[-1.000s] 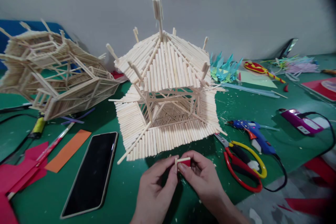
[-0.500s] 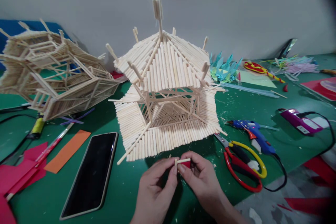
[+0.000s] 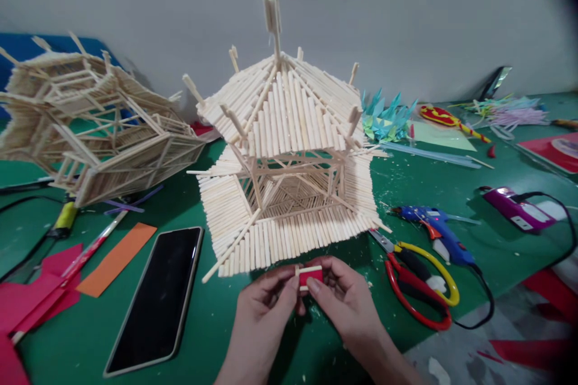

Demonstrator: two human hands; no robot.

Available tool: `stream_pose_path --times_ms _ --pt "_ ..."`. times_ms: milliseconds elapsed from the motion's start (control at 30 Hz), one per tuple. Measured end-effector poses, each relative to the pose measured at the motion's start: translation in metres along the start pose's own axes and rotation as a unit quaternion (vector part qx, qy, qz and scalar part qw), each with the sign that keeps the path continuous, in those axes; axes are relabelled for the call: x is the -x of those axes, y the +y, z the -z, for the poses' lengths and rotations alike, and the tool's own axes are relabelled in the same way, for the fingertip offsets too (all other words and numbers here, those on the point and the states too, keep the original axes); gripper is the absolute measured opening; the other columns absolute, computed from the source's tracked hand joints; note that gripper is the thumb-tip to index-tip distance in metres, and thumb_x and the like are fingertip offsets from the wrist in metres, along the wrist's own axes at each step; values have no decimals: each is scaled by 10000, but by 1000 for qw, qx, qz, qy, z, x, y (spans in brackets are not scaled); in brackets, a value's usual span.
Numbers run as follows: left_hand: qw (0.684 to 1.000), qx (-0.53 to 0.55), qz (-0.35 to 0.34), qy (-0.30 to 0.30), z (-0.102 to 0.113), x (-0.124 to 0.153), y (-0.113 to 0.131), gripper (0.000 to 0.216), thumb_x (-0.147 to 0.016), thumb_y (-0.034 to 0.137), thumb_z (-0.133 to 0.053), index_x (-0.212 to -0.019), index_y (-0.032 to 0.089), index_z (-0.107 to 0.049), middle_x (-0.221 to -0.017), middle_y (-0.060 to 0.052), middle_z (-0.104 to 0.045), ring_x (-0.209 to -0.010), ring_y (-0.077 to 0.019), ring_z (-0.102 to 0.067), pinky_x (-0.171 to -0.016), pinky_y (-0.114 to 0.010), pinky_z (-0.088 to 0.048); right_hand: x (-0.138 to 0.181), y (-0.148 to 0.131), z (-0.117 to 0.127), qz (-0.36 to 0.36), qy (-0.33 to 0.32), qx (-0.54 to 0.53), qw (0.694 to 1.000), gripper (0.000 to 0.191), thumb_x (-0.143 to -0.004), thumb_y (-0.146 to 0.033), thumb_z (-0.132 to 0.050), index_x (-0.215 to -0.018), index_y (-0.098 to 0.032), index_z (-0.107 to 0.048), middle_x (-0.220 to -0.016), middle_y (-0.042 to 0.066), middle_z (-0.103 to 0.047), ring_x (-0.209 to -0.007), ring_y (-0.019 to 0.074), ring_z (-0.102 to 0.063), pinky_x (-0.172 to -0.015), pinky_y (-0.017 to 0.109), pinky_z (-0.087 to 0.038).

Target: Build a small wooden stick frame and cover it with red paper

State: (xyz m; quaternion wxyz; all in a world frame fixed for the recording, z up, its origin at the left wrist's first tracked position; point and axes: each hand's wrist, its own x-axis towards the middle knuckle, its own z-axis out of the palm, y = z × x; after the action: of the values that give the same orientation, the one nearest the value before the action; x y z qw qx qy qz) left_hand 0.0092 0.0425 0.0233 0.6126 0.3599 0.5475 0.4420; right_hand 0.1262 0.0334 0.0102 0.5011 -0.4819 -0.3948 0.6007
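Between my fingertips is a small red piece edged with short wooden sticks (image 3: 311, 275), its red face turned up towards me. My left hand (image 3: 267, 308) pinches its left end, and my right hand (image 3: 344, 296) grips the right end with the thumb across the red face. Fingers hide part of its underside and right edge. Just beyond my hands stands a pavilion model of wooden sticks (image 3: 289, 240), with a pitched roof, a tall top post and an open middle. Neither hand touches it.
Scissors (image 3: 422, 280) and a blue glue gun (image 3: 436, 228) with a cord lie right. A phone (image 3: 156, 301), orange strip (image 3: 117, 258) and red paper (image 3: 34, 301) lie left. A second stick model (image 3: 121, 150) rests on its side at back left. Teal paper craft (image 3: 388, 117) sits behind.
The small red piece has been tilted so more of its red face and its lower stick show. Both hands have shifted slightly to the left.
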Motion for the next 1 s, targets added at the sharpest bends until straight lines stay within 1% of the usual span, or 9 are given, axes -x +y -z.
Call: stream_pose_path --times_ms 100,167,300,367,567,667,833,900,1000 --pt "999 44 27 -6 -2 1 1 103 -663 201 -616 -736 136 -649 -503 21 -593 -467 -100 -506 -524 -218 -410 1 -3 4 9 30 33 999 154 -739 -313 -555 -767 -162 -544 -651 14 -598 -608 142 -564 -542 228 -425" --pt "997 61 35 -19 -3 2 2 98 -669 193 -610 -732 127 -642 -514 17 -589 -467 -96 -500 -525 -218 -403 2 -4 6 4 39 46 998 144 -743 -306 -552 -734 -163 -544 -635 6 -594 -591 134 -560 -531 218 -417" --pt "994 72 59 -56 -1 0 1 142 -698 208 -586 -803 127 -634 -533 10 -586 -464 -92 -485 -486 -208 -387 1 -4 7 -6 34 55 998 137 -748 -297 -544 -722 -163 -542 -601 -8 -581 -560 121 -545 -512 207 -403" --pt "994 61 69 -62 0 -1 1 142 -694 217 -596 -803 132 -631 -554 9 -594 -457 -83 -479 -456 -191 -369 1 -5 6 -6 33 57 998 128 -745 -285 -545 -707 -163 -545 -588 -14 -577 -544 112 -539 -500 199 -400" --pt "996 23 58 -64 0 -3 0 104 -695 228 -601 -720 135 -642 -518 29 -569 -430 -70 -452 -431 -177 -336 1 -9 4 -7 29 48 998 99 -738 -255 -547 -685 -171 -541 -572 -27 -572 -512 98 -535 -486 188 -407" --pt "995 36 60 -74 1 -3 0 115 -713 225 -586 -747 133 -646 -528 26 -571 -430 -67 -444 -438 -178 -335 1 -6 5 -12 30 48 998 115 -740 -267 -547 -689 -164 -538 -565 -18 -577 -511 104 -533 -481 197 -399" --pt "986 103 82 -98 2 -4 0 173 -763 232 -523 -819 125 -647 -519 -1 -602 -477 -94 -493 -531 -213 -386 -2 2 7 -20 49 21 998 160 -717 -303 -575 -690 -151 -531 -578 0 -585 -543 123 -544 -519 221 -403" --pt "986 115 78 -95 2 -4 -2 160 -752 220 -537 -828 126 -643 -523 -5 -613 -474 -98 -499 -530 -219 -387 -3 3 7 -18 55 16 998 164 -707 -303 -585 -684 -151 -528 -573 -3 -578 -546 125 -545 -520 221 -403" --pt "990 99 56 -85 3 -4 -6 159 -740 200 -557 -858 133 -639 -506 16 -597 -466 -89 -491 -551 -220 -390 -2 2 6 -16 39 6 999 146 -717 -282 -578 -701 -147 -525 -584 4 -580 -560 128 -550 -529 227 -403"
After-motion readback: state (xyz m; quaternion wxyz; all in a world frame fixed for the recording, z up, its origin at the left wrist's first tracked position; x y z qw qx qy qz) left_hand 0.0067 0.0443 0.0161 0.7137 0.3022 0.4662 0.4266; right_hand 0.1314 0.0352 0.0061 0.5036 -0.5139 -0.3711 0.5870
